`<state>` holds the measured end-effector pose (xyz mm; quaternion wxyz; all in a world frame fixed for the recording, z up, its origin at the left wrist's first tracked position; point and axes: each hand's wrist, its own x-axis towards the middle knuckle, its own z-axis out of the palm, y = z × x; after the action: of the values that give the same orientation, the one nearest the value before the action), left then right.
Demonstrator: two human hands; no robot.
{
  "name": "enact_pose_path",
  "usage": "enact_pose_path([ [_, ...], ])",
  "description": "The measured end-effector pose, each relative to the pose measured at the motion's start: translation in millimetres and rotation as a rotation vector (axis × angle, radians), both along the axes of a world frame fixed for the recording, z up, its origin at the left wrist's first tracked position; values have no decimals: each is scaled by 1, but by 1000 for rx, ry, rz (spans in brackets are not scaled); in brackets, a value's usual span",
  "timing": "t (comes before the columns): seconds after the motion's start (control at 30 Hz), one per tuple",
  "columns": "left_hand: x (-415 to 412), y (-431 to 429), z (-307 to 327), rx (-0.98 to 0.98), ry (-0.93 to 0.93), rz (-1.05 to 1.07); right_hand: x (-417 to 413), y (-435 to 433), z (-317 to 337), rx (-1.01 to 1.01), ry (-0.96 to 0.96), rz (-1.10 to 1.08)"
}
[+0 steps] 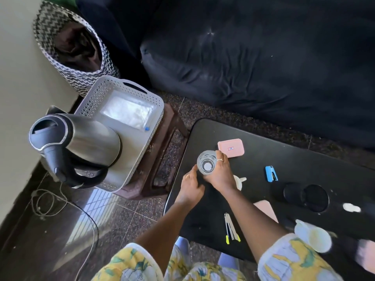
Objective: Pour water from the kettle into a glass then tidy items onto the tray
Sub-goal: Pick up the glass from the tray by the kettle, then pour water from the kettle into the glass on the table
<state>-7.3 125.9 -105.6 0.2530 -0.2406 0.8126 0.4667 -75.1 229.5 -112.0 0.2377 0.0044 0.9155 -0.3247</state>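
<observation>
black table [263,138] | right hand [220,176] grips glass [207,162] | white cup [240,182] half hidden

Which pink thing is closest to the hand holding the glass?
The pink lid with the small sticker, just beyond the right hand gripping the glass. The other pink piece lies nearer the person.

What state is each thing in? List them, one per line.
glass: upright on the black table, gripped by the right hand
left hand: open beside the glass
kettle: lid open, standing in the grey tray
pink case: closed, flat
tongs: lying flat
</observation>
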Motion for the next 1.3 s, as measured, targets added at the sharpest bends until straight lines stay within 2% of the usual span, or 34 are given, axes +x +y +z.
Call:
enact_pose_path([
  [0.4, 4, 10, 15, 5, -75, -61, 3, 9, -2, 41, -59, 77],
  [0.57, 10, 8, 25, 38, -21, -11, 6, 3, 8, 124, -46, 114],
  [0.73, 15, -13, 43, 40, 99, 161, 11, -23, 36, 159, 86, 212],
  [0.83, 23, -35, 54, 35, 168, 366, 17, -57, 55, 76, 96, 274],
  [0.97, 43, -66, 72, -66, 267, 668, 27, -110, 77, -66, 126, 394],
  [1.17, 79, -114, 81, -196, 257, 972, 54, -190, 109, -284, 133, 546],
  [1.3, 91, -145, 79, -245, 231, 1121, 73, -232, 125, -348, 15, 539],
])
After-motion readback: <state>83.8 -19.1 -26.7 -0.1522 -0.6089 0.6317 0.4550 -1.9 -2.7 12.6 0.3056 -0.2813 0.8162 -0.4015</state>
